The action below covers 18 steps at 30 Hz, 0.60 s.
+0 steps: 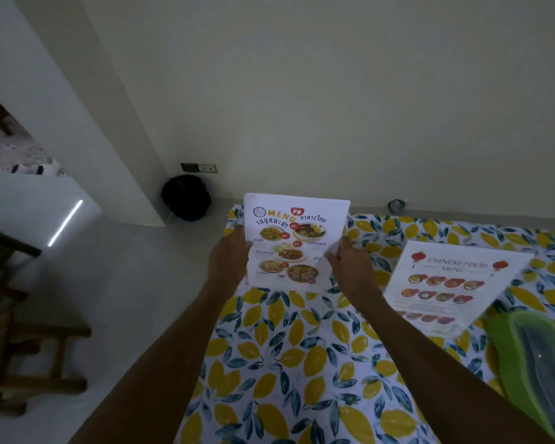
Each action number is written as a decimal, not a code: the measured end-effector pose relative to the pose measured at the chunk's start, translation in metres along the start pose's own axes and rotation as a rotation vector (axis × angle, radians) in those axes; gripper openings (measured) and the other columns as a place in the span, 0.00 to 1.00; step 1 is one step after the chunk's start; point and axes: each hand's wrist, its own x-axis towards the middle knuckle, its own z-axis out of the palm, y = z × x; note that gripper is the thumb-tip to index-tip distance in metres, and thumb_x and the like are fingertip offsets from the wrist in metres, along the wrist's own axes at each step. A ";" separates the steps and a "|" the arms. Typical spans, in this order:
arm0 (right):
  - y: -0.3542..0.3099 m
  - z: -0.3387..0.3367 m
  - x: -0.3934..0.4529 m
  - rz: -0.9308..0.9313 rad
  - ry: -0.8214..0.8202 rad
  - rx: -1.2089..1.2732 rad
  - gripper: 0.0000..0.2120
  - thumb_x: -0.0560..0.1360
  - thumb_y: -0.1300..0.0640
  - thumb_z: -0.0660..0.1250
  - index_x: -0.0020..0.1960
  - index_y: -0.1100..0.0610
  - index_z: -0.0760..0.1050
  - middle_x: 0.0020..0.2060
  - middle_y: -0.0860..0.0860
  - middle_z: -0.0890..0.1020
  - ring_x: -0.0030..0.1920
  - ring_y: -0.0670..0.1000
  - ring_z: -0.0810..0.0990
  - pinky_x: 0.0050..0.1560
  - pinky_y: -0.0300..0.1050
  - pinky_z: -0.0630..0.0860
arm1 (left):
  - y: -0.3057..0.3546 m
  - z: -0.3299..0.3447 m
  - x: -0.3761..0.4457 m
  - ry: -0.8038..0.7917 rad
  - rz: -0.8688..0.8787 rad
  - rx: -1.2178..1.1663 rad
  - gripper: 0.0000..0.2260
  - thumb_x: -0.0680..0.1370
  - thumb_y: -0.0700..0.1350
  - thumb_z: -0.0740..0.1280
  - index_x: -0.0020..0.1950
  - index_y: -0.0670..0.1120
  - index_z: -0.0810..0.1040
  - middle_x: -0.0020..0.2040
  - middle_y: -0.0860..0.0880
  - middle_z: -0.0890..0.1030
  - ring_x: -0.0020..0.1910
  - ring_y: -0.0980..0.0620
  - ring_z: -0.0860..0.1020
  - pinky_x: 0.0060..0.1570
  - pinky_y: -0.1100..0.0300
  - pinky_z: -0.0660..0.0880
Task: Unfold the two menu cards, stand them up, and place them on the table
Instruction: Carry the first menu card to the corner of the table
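Observation:
A white Thai food menu card [293,241] with dish photos stands upright near the table's far left corner, its bottom edge at the cloth. My left hand [229,257] grips its left edge and my right hand [350,264] grips its right edge. A second card, the Chinese food menu [452,283], leans tilted on the table to the right, apart from both hands.
The table wears a lemon-print cloth [302,363]. A green plastic container [532,357] sits at the right edge. A black bag [186,198] rests on the floor by the wall corner. Wooden furniture [29,363] stands at the left.

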 end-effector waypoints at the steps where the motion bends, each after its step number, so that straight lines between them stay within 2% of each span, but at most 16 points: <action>1: -0.009 -0.001 0.011 -0.008 0.007 0.001 0.20 0.80 0.50 0.64 0.64 0.64 0.68 0.50 0.63 0.82 0.50 0.64 0.81 0.44 0.54 0.79 | -0.003 -0.005 0.014 0.002 0.004 -0.001 0.09 0.80 0.46 0.64 0.58 0.43 0.73 0.48 0.41 0.82 0.45 0.39 0.81 0.44 0.46 0.78; 4: -0.034 -0.002 0.050 -0.042 0.031 -0.040 0.20 0.80 0.49 0.63 0.63 0.64 0.69 0.50 0.63 0.82 0.50 0.63 0.81 0.43 0.52 0.77 | -0.015 -0.019 0.058 0.022 0.033 -0.027 0.08 0.80 0.49 0.63 0.55 0.45 0.72 0.46 0.42 0.81 0.44 0.41 0.81 0.44 0.45 0.79; 7: -0.057 -0.001 0.088 -0.067 0.048 -0.051 0.21 0.80 0.50 0.64 0.63 0.65 0.68 0.50 0.65 0.82 0.51 0.65 0.81 0.43 0.53 0.76 | -0.026 -0.028 0.100 0.070 0.071 0.006 0.09 0.80 0.47 0.64 0.57 0.43 0.72 0.50 0.41 0.82 0.48 0.40 0.81 0.43 0.51 0.76; 11: -0.077 0.011 0.130 -0.069 0.057 -0.088 0.22 0.80 0.49 0.64 0.65 0.65 0.67 0.49 0.66 0.81 0.49 0.66 0.81 0.42 0.54 0.76 | -0.034 -0.037 0.147 0.097 0.073 0.127 0.12 0.81 0.50 0.64 0.57 0.43 0.71 0.47 0.41 0.83 0.45 0.38 0.81 0.39 0.47 0.79; 14: -0.086 0.024 0.154 -0.056 0.041 -0.068 0.22 0.80 0.50 0.64 0.65 0.65 0.66 0.50 0.67 0.81 0.51 0.66 0.80 0.46 0.55 0.77 | -0.046 -0.036 0.172 0.066 0.053 0.162 0.13 0.81 0.51 0.63 0.57 0.43 0.70 0.47 0.41 0.83 0.46 0.38 0.82 0.40 0.45 0.79; 18: -0.090 0.042 0.171 -0.044 0.025 -0.079 0.21 0.80 0.50 0.64 0.64 0.65 0.68 0.50 0.67 0.81 0.51 0.67 0.80 0.47 0.56 0.76 | -0.061 -0.027 0.191 0.020 0.003 0.143 0.12 0.81 0.51 0.63 0.58 0.44 0.71 0.49 0.41 0.82 0.47 0.37 0.81 0.40 0.47 0.78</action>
